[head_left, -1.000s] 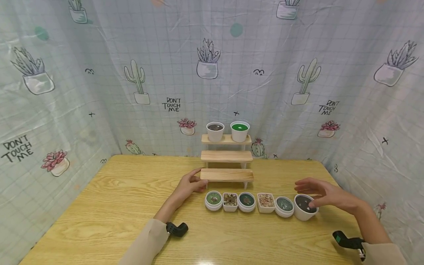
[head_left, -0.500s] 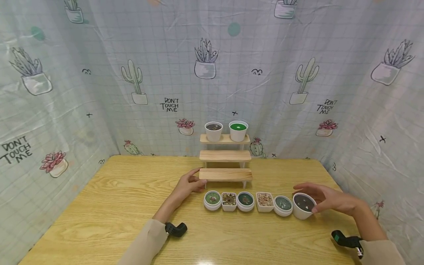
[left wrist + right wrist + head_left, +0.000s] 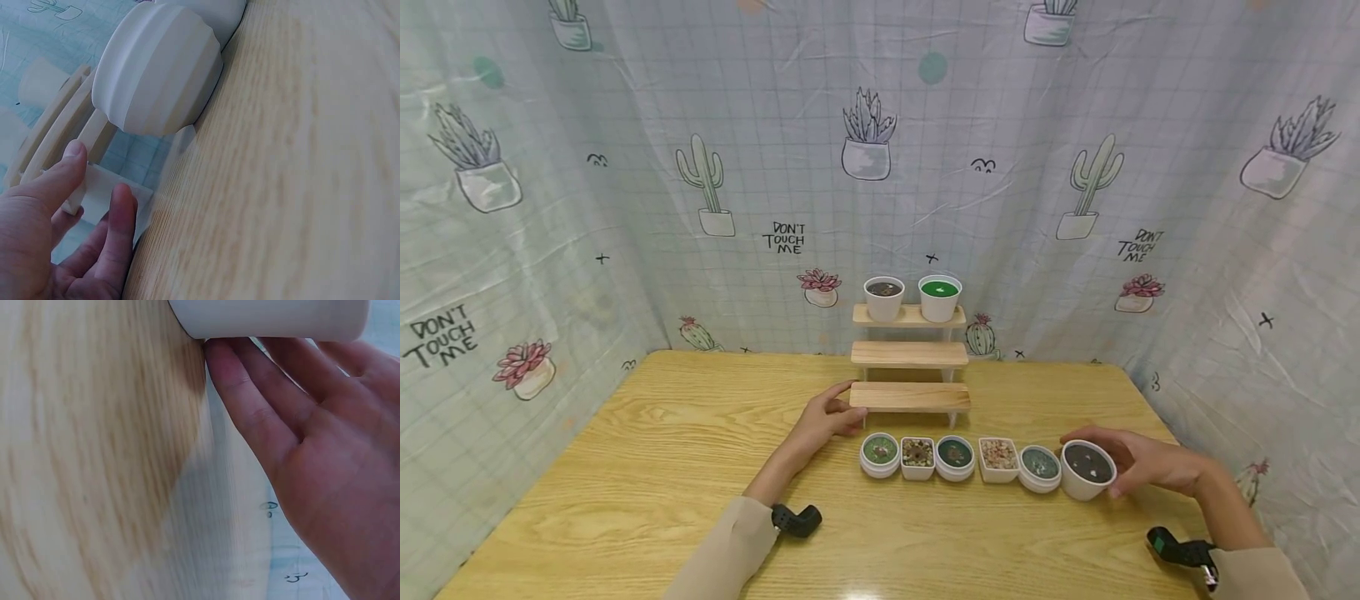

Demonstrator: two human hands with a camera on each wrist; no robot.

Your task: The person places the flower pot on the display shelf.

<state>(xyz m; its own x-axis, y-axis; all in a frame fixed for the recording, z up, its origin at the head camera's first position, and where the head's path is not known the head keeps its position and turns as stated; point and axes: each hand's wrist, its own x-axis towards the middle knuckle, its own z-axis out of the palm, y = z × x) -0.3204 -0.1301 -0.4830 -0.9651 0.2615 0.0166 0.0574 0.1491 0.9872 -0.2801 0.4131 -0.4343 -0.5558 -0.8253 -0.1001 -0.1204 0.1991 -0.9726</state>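
Observation:
A wooden three-step display stand stands on the table. My left hand grips the left end of its lowest step. In the left wrist view the thumb lies on the board's end and the fingers curl by the clear leg. My right hand is at a white pot with a dark fill, at the right end of a row. Its fingers reach behind the pot and its thumb sits at the near right side. The right wrist view shows fingertips right against the white pot wall.
In the row are round ribbed pots, square pots and another round pot. Two white pots, one dark-filled and one green-filled, stand on the top step. A cactus-print curtain encloses the table.
My right hand has come down around the dark-filled pot, its thumb moving from over the rim to the side. My left hand stays on the stand, and the pots keep their places.

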